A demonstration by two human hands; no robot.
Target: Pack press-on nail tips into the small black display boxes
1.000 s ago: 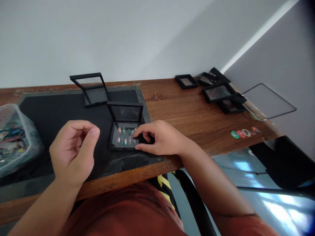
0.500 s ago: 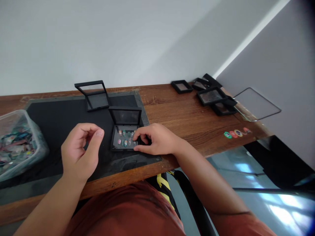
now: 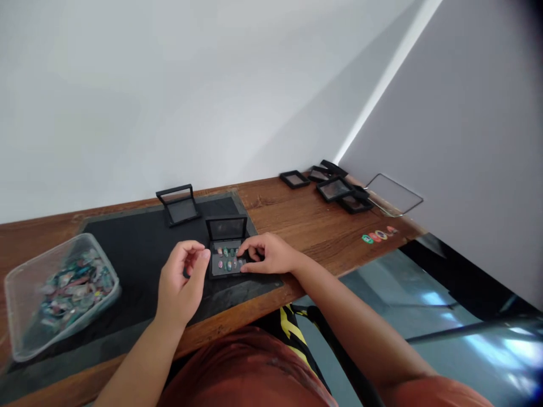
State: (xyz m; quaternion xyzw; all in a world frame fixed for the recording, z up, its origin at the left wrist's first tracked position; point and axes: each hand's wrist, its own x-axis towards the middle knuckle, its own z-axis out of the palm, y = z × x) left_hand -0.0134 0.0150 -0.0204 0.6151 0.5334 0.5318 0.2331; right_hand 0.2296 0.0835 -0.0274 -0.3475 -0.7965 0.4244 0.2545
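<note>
An open black case point(image 3: 215, 268) lies on the dark mat, its framed lid raised at the back. Several small glossy nail-shaped pieces point(image 3: 229, 264) in green, pink and clear sit in rows inside it. My right hand point(image 3: 265, 254) rests at the case's right side, thumb and index finger apart over the pieces at that end. Just left of the case hovers my left hand point(image 3: 183, 277), fingers curled towards the thumb; whatever may be between the tips is too small to make out. Farther back on the mat stands another open black case point(image 3: 182, 210).
A clear plastic tub point(image 3: 104, 257) full of small packets is at the left. Several black frames point(image 3: 335, 189) are piled at the back right. A thin wire frame point(image 3: 395, 195) leans out over the right end, near round stickers point(image 3: 375, 236) on the wood.
The head view has shifted, bringing more of the tub into sight. My left hand has moved right, closer to the case. My right hand stays at the case's right side.
</note>
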